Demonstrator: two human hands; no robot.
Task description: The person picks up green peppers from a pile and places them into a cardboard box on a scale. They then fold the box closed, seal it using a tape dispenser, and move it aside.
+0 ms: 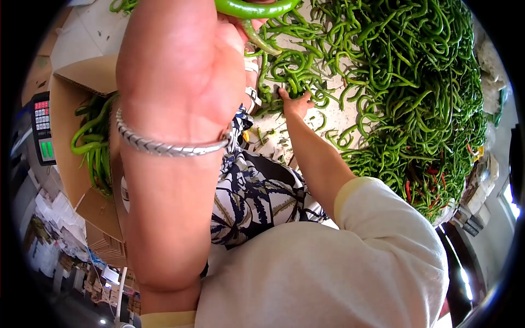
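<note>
My left hand (227, 65) is raised close to the camera, with a silver bracelet on the wrist. It is closed around long green chili peppers (257, 9), which stick out past the palm at the top edge; most of its fingers are out of sight. Lower down, my right hand (297, 104) reaches to the pale floor. Its thumb and fingers are spread apart at the edge of a small heap of curly green chili peppers (298, 68), and nothing is visibly gripped in it.
A large pile of green chili peppers (421, 82) covers the right side, with some red ones (432, 183) near its lower edge. At left an open cardboard box (68, 120) holds more peppers. Beside the box is a digital scale (44, 128) with a green display.
</note>
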